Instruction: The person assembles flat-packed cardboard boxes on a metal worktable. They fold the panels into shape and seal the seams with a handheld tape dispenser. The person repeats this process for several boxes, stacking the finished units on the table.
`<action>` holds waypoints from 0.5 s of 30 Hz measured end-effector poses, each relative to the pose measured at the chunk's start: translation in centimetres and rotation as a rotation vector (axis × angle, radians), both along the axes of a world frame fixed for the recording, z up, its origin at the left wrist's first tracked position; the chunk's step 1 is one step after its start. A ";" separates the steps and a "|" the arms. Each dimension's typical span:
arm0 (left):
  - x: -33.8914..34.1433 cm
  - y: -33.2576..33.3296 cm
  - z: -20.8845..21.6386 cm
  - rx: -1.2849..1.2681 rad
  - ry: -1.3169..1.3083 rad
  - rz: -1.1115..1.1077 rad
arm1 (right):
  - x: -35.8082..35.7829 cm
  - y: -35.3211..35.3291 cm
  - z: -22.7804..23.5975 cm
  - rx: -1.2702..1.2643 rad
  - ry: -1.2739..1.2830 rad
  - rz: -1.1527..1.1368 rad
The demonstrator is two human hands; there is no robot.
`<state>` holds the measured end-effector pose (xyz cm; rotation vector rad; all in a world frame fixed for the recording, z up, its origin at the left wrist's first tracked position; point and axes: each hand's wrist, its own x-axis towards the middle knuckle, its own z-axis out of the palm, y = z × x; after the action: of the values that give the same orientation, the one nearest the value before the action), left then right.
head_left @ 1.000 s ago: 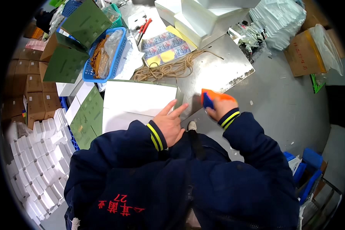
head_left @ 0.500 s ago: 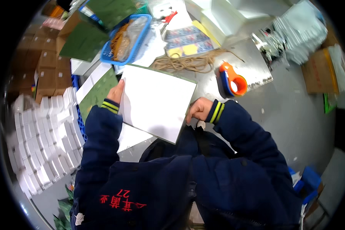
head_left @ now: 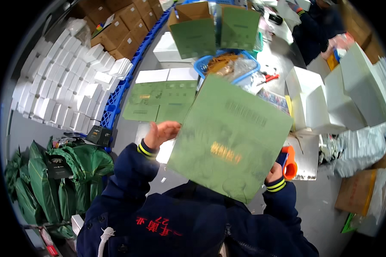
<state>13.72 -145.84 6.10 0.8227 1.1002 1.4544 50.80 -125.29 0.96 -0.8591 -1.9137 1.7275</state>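
Note:
A square green cardboard panel (head_left: 229, 137) with gold print is tilted in front of me, its green face up. My right hand (head_left: 274, 172) grips the panel's lower right edge, with most of its fingers hidden behind it. Beside the left edge is my left hand (head_left: 161, 133), its fingers stretched toward the panel. Whether those fingertips touch the edge is hard to tell. Just past my right hand, an orange tape dispenser (head_left: 290, 162) stands partly covered by the panel.
Other green panels (head_left: 158, 100) lie on the table at left. Beyond are a blue basket (head_left: 255, 70), red-handled scissors (head_left: 270, 78) and white foam boxes (head_left: 304, 88). White box stacks (head_left: 60, 85) and green bags (head_left: 43, 180) stand at left. A co-worker (head_left: 315, 30) is at far right.
The panel has turned over from its white face to its green face. My left hand has loosened from its left edge and opened; my right hand holds the right edge. My view has shifted left.

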 end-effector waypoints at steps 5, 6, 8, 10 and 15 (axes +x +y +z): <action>2.7 0.5 -2.5 -0.443 0.151 -0.210 | 1.3 1.2 -2.9 -0.337 0.058 0.037; 3.5 1.3 -1.1 -0.598 0.541 -0.358 | 0.7 0.7 -1.1 -0.267 -0.002 0.070; 5.4 0.0 -2.7 -0.486 0.494 -0.123 | -1.5 -0.4 2.2 -0.027 0.024 0.150; 5.8 0.7 -1.5 -0.418 0.624 -0.059 | -4.4 -1.2 6.3 0.056 -0.091 0.079; 2.8 4.1 5.9 0.034 0.550 -0.149 | -11.2 -0.2 11.7 0.425 -0.275 -0.066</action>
<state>16.54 -141.77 12.01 1.3487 1.3834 1.1495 39.59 -125.50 12.66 -1.0139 -2.2851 1.1423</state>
